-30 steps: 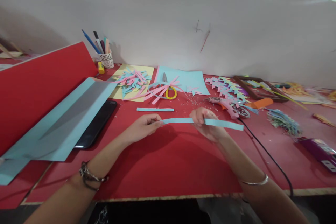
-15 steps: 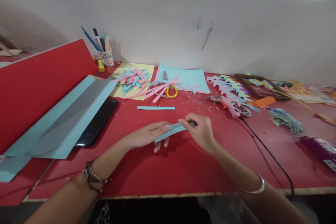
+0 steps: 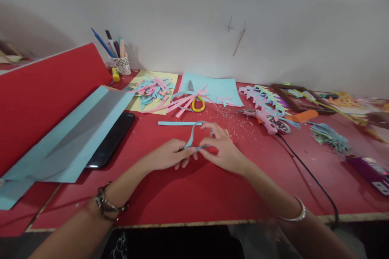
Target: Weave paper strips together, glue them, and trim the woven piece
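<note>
Above the red table, my left hand (image 3: 170,154) pinches a blue paper strip (image 3: 190,139) between thumb and fingers. The strip bends up and over in a curve toward my right hand (image 3: 221,149). My right thumb and a finger close on its lower end, while another finger reaches up beside the raised curve. Just beyond my hands a second blue paper strip (image 3: 178,123) lies flat on the table. Behind it are pink strips (image 3: 182,107) and scissors with a yellow handle (image 3: 198,104).
Cut paper pieces (image 3: 153,89) lie on a yellow sheet. A pink glue gun (image 3: 266,121) with a black cord (image 3: 304,168) sits at right, near a purple box-like object (image 3: 367,174). At left are a black phone (image 3: 114,139) and blue paper (image 3: 82,129). Another person's hand (image 3: 378,119) shows at the right edge.
The strip in my hands went from nearly straight to curved upward. My right hand turned and its fingers spread more. Another person's hand came in at the right edge.
</note>
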### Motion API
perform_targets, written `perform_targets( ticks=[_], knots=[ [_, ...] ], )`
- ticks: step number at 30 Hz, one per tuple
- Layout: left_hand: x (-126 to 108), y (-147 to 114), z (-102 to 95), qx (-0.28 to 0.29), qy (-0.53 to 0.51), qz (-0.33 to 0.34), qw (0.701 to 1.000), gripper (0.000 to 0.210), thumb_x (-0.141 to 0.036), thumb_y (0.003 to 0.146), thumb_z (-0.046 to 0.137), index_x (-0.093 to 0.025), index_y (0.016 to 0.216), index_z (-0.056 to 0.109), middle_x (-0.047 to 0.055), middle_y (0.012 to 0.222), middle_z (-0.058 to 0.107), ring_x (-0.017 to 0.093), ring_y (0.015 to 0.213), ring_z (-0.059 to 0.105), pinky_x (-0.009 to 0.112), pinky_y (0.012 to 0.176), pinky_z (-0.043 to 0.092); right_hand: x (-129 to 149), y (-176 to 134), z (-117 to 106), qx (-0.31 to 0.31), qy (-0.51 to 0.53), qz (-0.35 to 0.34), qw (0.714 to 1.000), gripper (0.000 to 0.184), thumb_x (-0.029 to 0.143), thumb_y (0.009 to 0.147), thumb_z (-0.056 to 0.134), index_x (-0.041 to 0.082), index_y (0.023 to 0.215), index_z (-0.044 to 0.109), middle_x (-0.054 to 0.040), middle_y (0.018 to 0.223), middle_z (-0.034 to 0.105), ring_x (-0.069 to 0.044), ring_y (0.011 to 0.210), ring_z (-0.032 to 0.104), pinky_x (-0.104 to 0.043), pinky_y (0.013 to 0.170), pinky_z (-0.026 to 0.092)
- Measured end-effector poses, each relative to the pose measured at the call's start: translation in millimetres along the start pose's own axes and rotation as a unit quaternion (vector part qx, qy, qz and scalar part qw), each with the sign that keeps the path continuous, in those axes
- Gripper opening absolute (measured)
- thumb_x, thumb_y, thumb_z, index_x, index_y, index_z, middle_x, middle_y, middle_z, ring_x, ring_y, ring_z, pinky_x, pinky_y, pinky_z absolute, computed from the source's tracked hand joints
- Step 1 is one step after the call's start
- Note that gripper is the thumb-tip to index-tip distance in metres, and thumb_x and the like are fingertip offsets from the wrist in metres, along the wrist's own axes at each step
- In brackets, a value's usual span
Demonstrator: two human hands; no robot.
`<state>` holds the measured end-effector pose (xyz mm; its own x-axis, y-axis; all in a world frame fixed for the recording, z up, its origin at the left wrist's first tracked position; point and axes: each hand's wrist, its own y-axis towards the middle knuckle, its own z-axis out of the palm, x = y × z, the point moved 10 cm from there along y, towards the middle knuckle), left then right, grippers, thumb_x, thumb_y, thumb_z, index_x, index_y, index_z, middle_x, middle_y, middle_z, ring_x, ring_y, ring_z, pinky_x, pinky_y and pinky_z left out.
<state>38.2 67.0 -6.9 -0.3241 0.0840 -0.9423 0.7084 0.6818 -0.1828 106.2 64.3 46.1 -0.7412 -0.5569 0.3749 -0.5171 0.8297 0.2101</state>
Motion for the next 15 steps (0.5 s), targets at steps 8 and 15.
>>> perform_targets(
  ticks=[8,15],
  knots=[
    [-2.6,-0.9,-6.2,-0.029,-0.014,-0.013,0.999,0.052,-0.060,0.079,0.028,-0.014,0.075,0.053,-0.003,0.055,0.051,0.009,0.046,0.046,0.022,0.050,0.040,7.7,-3.1,-7.5,-0.034,-0.042,-0.047,0.997,0.025,0.037,0.082,0.047,0.026,0.074,0.068,0.0018,0.140,0.023,-0.030,0.125,0.017,-0.050,0.099,0.018],
    [-7.1,-0.8,6.3,0.019,0.021,0.020,0.999,0.051,-0.056,0.083,0.024,-0.017,0.057,0.044,-0.003,0.049,0.046,0.008,0.046,0.044,0.020,0.050,0.037,19.0,-2.8,2.1,0.003,-0.066,-0.078,0.995,0.026,0.037,0.082,0.047,0.025,0.068,0.065,0.0015,0.139,0.031,-0.026,0.129,0.016,-0.052,0.102,-0.002]
  ],
)
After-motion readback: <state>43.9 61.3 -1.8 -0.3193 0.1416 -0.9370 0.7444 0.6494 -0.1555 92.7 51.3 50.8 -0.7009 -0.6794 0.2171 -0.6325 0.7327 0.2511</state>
